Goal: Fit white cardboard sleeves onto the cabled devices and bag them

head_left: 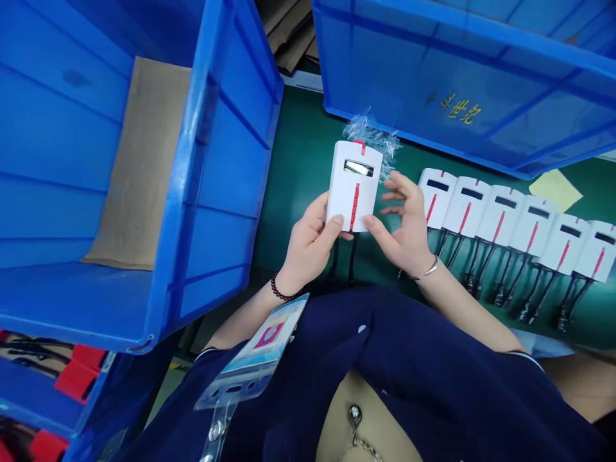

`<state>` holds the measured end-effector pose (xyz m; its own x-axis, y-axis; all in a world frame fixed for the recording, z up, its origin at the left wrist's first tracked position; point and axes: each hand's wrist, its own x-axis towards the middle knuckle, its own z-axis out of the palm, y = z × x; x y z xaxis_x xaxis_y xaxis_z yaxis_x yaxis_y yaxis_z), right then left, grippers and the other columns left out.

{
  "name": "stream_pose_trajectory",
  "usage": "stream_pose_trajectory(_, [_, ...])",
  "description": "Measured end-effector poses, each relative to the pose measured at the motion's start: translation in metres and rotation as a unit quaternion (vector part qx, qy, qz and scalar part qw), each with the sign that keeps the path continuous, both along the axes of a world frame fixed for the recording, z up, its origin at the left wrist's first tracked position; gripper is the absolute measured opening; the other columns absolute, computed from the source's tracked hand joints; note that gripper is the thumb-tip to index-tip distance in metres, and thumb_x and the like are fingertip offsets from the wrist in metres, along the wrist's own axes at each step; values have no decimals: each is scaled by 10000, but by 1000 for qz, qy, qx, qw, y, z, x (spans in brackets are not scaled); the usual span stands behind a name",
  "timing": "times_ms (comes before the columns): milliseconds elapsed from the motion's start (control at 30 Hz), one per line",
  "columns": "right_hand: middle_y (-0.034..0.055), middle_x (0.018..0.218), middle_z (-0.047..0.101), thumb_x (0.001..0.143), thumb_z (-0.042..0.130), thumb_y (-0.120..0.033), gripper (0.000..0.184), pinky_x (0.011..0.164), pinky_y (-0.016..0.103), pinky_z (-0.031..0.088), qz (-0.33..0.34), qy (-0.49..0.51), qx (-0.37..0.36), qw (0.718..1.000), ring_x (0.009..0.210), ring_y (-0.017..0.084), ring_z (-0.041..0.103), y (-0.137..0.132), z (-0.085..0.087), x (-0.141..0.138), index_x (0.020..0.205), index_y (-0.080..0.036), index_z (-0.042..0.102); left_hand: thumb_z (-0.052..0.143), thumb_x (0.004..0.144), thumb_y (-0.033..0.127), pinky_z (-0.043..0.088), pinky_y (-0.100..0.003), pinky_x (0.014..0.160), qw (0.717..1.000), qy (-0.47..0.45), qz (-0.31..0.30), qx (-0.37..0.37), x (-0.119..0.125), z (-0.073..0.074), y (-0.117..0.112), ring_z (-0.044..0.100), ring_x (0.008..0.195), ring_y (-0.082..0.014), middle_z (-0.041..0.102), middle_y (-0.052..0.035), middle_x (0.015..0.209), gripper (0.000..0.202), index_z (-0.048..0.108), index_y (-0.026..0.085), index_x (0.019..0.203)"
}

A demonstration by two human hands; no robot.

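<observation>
A white device (342,192) with a dark display window and a red strip of buttons is held up over the green table. My left hand (310,240) grips its lower left side, thumb on the front and fingers behind. Black cables hang from its bottom edge. At the lower right corner, the thumb of my right hand (402,224) touches the device, while its other fingers are spread apart in the air. Behind the device lies a tangle of clear plastic strips (373,136). To the right, several similar white devices (462,204) lie in a row with black cables toward me.
A large blue crate (224,160) with a brown cardboard sheet (144,160) inside stands at left. Another blue crate (414,83) bounds the far side. A yellow paper note (558,188) lies beyond the row. Red-and-black parts (77,378) sit in a lower blue bin.
</observation>
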<state>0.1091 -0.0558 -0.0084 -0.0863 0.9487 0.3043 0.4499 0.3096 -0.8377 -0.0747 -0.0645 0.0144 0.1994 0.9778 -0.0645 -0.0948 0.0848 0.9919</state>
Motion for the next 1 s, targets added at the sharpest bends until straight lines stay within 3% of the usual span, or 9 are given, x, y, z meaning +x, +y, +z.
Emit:
stream_pose_trajectory(67, [135,1479,456,896,635,-526,514,1010,563,508,2,-105,112,988,1332,353,482,-1,1,-1,1335,-272,549,600,950,429,612,-351,863,1000,12,-2,-1,0,-2,1,669,1115,-251,638,-107,1341,481,555,188,1365])
stream_pose_trajectory(133, [92,1479,506,918,623,-475,367,1129,633,379,43,-166,171,970,1411,368,416,-3,3,-1,1240,-298,634,617,942,405,539,-386,1025,1000,23,-3,15,2,-4,1,621,1222,-265,633,-104,1358,461,579,173,1340])
stream_pose_trajectory(233, [58,1303,682,963,573,-374,252,1195,624,309,112,-165,197,960,1338,299,543,-4,7,2,1181,-291,667,644,928,366,493,-350,1068,1000,27,-8,7,6,-5,1,600,1260,-250,664,-83,1322,410,619,182,1293])
stream_pose_trajectory(367, [135,1297,688,994,509,-380,354,1211,575,341,113,-155,185,964,1325,271,580,-3,13,7,1255,-175,633,700,890,361,542,-283,926,997,-30,-34,-60,14,-6,2,666,1142,-220,708,-73,1240,399,647,195,1249])
stream_pose_trajectory(467, [111,1168,749,1004,494,-385,326,1219,558,348,128,-166,205,956,1226,246,659,-4,13,11,1166,-167,673,760,838,363,539,-301,925,993,-75,-35,-87,24,-12,11,690,1087,-221,733,-80,1171,438,649,188,1224])
stream_pose_trajectory(633, [109,1093,775,1008,482,-282,257,1167,499,447,29,-138,204,969,1147,214,704,-12,13,21,1126,-160,675,778,800,408,527,-284,858,997,-6,-37,-71,48,-38,34,711,910,-192,763,-57,943,504,617,168,1212])
stream_pose_trajectory(733, [117,1059,782,977,531,-229,195,1101,437,518,24,-111,217,969,1075,188,732,-21,14,26,1083,-155,677,751,797,395,516,-277,793,996,38,-22,-72,65,-53,43,688,812,-180,742,-35,869,546,570,168,1259])
stream_pose_trajectory(900, [82,1017,791,956,539,-204,181,1015,417,576,41,-89,184,978,1018,184,746,-33,11,30,1066,-195,683,607,882,323,520,-376,903,982,179,-52,-1,92,-59,43,661,1005,-248,670,-98,1093,389,600,175,1241])
stream_pose_trajectory(1000, [91,994,787,930,559,-157,214,968,424,592,43,-65,194,978,992,204,749,-34,11,29,1107,-200,672,761,745,214,450,-514,1041,955,286,-72,29,102,-45,46,589,1178,-348,624,-141,1145,407,649,150,1131])
